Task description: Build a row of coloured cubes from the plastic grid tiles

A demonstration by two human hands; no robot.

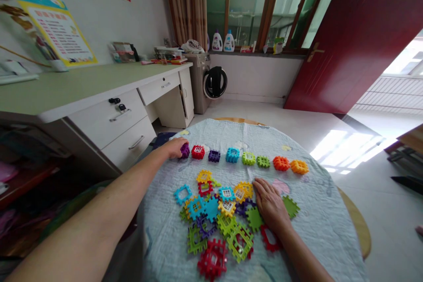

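Observation:
My left hand point(176, 147) reaches to the left end of a row of stacked plastic building pieces, its fingers closed round a purple stack point(185, 151). To the right in the row come a red stack point(198, 152), a dark purple one point(214, 155), a blue one point(232, 155), two green ones point(248, 158) and two orange ones point(281, 163). Nearer to me lies a loose heap of mixed pieces, among them a red piece point(213, 259) and a blue piece point(183, 194). My right hand point(269, 202) lies flat at the heap's right side, fingers stretched out, beside a green piece point(254, 219).
A pale blue cloth point(317, 211) covers the round table point(355, 224). To the left stands a desk point(99, 83) with drawers; beyond it is a washing machine point(199, 81) with its door open. Detergent bottles point(228, 42) stand on the windowsill. A red door point(346, 44) is at right.

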